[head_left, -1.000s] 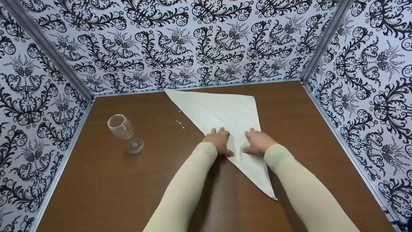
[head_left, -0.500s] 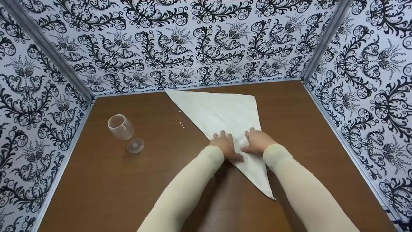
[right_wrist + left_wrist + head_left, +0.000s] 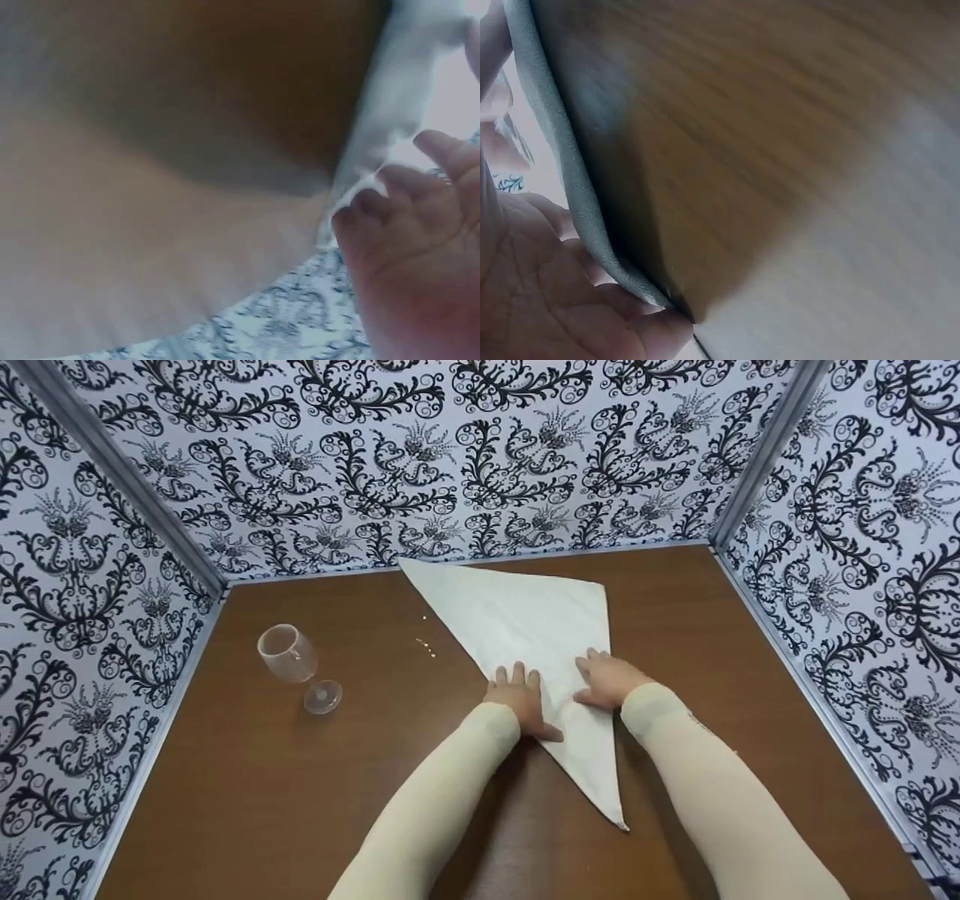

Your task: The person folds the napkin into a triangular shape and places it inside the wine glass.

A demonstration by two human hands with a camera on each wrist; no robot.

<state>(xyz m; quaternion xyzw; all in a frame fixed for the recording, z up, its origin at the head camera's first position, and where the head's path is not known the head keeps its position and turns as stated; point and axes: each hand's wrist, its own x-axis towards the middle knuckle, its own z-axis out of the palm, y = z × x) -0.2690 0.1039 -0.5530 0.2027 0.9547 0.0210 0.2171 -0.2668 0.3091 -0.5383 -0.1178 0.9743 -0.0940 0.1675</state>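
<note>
A white cloth napkin [image 3: 517,611], folded into a long triangle, lies flat on the brown table with one corner at the back and another pointing toward me. My left hand [image 3: 521,706] presses down on its left long edge, fingers spread and thumb out to the right. On the opposite edge my right hand [image 3: 609,682] rests with its fingers lying on the fabric. In the left wrist view the napkin's edge [image 3: 577,180] runs past the palm and fingers. The right wrist view has the cloth [image 3: 390,97] beside the fingertips.
A clear stemmed glass [image 3: 291,660] stands at the left of the table [image 3: 360,780]. Small pale flecks [image 3: 426,645] lie between it and the napkin. Patterned panels [image 3: 480,457] wall in the back and both sides.
My left hand has slid a little right and nearer to me, its fingers now more spread. The napkin has turned slightly, its near tip shifting left. The right hand stays almost in place.
</note>
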